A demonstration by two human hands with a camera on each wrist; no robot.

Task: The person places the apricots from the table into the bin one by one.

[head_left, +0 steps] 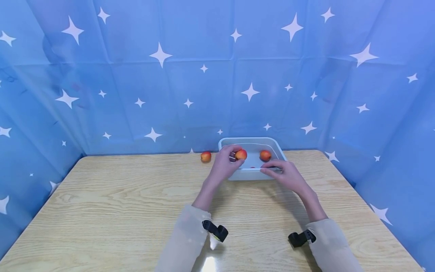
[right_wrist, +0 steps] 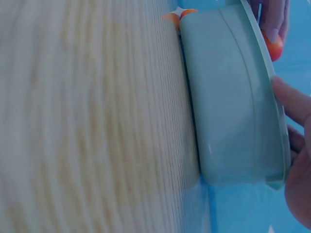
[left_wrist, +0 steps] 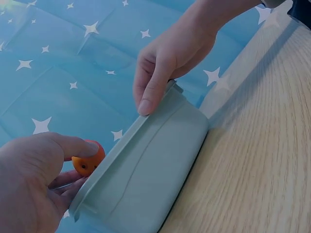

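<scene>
Over the left part of a pale blue-grey plastic bin, my left hand pinches a round red-orange fruit between thumb and fingers. In the left wrist view, the fruit is at rim height, and a small dark spot shows on it. My right hand grips the near rim of the bin towards its right end, thumb outside and fingers over the inside. Another red-orange fruit lies inside the bin. A sliver of red shows just behind the near rim, mostly hidden by the wall.
One more red-orange fruit lies on the wooden table, left of the bin near the back edge. A blue curtain with white stars hangs right behind the table and along both sides.
</scene>
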